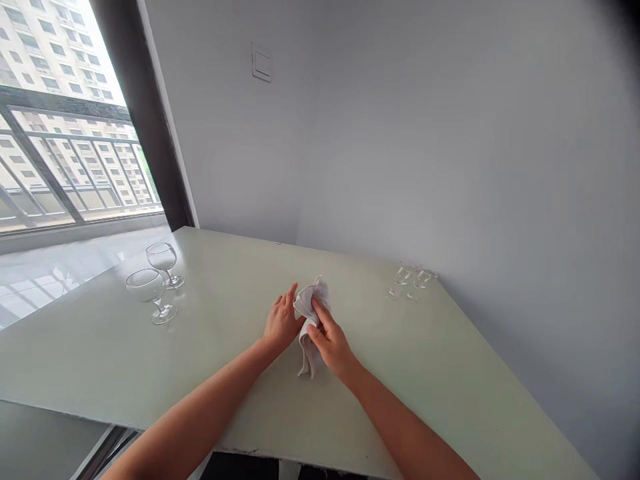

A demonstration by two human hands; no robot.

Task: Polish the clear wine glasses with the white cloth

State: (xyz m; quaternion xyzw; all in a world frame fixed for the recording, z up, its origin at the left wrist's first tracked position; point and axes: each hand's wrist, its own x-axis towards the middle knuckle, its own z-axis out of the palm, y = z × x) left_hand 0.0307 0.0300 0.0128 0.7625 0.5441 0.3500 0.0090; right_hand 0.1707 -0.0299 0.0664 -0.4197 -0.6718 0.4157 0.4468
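Note:
A crumpled white cloth [311, 308] is held up just above the pale green table [225, 373], near its middle. My right hand [333, 343] grips the cloth from the right, fingers closed round it, and a tail of cloth hangs down to the table below the hand. My left hand [281, 323] touches the cloth's left side with fingers pointing up and partly wrapped on it. Two stemmed wine glasses [153, 292] stand upright at the left of the table.
Two small clear glasses [413, 280] stand by the wall at the table's far right corner. A grey wall runs behind and to the right. A large window [60, 133] with a railing is at the left. The table's near edge is below my forearms.

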